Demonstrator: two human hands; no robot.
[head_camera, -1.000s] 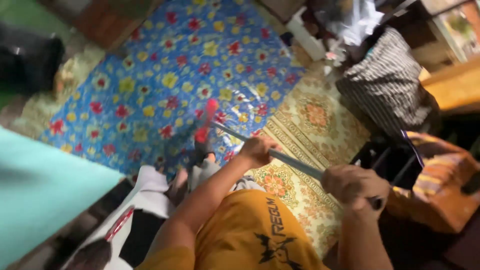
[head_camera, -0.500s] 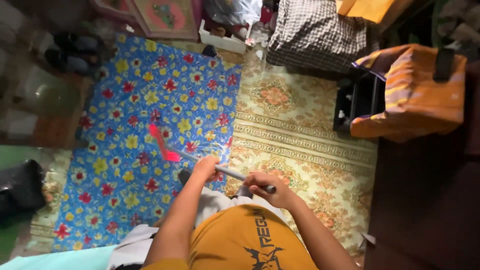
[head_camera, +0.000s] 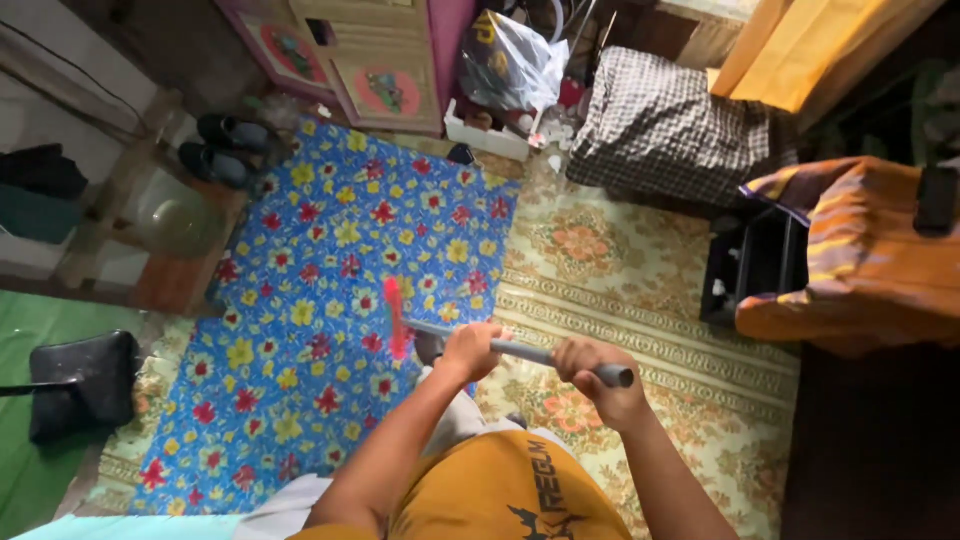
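Observation:
My left hand (head_camera: 470, 350) and my right hand (head_camera: 597, 378) both grip a grey broom handle (head_camera: 528, 353) that runs across in front of me. Its red head (head_camera: 394, 318) rests low over a blue floor mat with red and yellow flowers (head_camera: 330, 290). The left hand holds the handle nearer the head. The right hand holds the top end. My orange shirt (head_camera: 500, 490) fills the bottom of the view.
A beige patterned carpet (head_camera: 640, 290) lies right of the mat. A black dustpan (head_camera: 80, 385) sits at the left on green flooring. Shoes (head_camera: 225, 150), a checked cloth bundle (head_camera: 670, 125), a plastic bag (head_camera: 515, 65) and a striped orange cloth over a black stand (head_camera: 860, 250) ring the floor.
My view has swung round and up, so more of the room shows. The broom's red head has moved right across the flowered mat, and both hands have shifted with the handle.

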